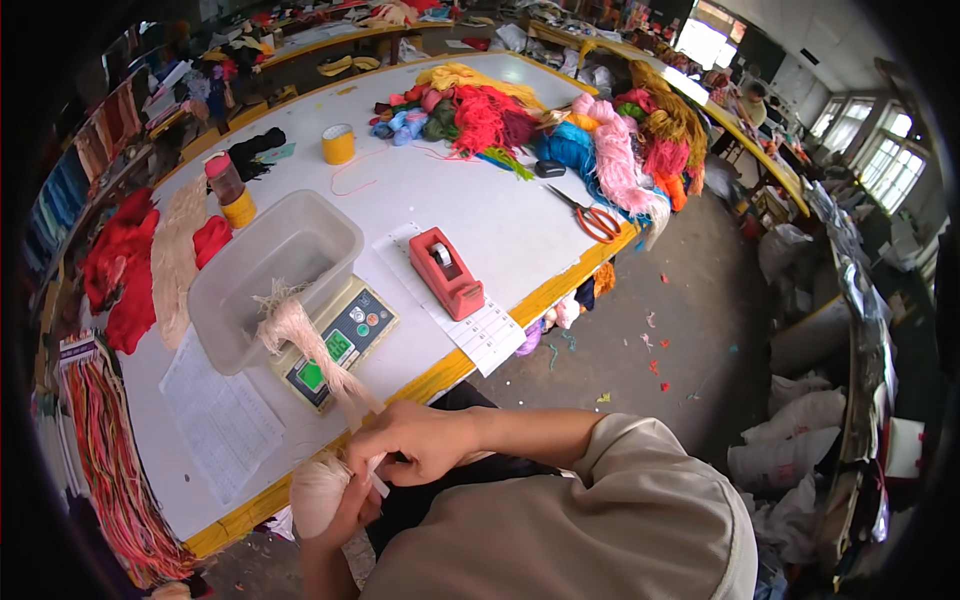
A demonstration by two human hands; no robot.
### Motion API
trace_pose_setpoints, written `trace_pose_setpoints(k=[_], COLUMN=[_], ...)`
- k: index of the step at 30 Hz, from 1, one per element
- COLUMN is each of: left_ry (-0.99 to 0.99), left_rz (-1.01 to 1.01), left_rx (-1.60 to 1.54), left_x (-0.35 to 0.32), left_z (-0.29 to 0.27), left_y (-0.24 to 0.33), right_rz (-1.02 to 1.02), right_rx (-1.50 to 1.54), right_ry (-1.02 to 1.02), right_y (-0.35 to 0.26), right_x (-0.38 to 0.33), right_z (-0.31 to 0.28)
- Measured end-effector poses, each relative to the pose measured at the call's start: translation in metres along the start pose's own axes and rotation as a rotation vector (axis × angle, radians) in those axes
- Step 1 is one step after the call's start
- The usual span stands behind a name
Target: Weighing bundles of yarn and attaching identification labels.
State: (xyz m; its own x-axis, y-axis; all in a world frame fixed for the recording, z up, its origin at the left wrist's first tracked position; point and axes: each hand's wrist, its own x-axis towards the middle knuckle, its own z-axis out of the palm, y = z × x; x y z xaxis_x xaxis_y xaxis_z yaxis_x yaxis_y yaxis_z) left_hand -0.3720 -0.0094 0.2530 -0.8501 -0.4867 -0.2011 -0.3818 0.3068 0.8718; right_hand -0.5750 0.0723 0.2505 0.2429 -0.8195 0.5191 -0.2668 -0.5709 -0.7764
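Daylight enters through windows at the upper right, leaving the desk bright and evenly lit with soft, faint shadows. Fisheye distortion bends the desk's edges; the corners go black. Far clutter blurs slightly.

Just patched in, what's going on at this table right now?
A person is working a bundle of pale pink yarn at the near edge of the white table. The left hand grips the bunched end, while the right hand pinches the strand just above it. The strand runs up over the rim of a clear plastic tub sitting on a digital scale. A red tape dispenser, orange-handled scissors and heaps of coloured yarn lie farther back.
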Motion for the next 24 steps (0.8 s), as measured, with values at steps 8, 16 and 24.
trace_pose_setpoints(k=[8,16,24], left_ry=[-0.247,0.359,0.494], left_rz=[-0.099,0.095,0.293], left_rx=[-0.725,-0.625,-0.403], left_x=[-0.006,0.001,-0.009], left_z=[-0.006,0.014,-0.002], left_y=[-0.028,-0.033,-0.049], right_rz=[0.058,0.307,0.330], right_rx=[0.008,0.044,-0.095], right_ry=[0.061,0.160,-0.043], right_y=[0.008,0.010,-0.009], right_x=[-0.003,-0.007,-0.018], right_z=[0.011,0.026,-0.004])
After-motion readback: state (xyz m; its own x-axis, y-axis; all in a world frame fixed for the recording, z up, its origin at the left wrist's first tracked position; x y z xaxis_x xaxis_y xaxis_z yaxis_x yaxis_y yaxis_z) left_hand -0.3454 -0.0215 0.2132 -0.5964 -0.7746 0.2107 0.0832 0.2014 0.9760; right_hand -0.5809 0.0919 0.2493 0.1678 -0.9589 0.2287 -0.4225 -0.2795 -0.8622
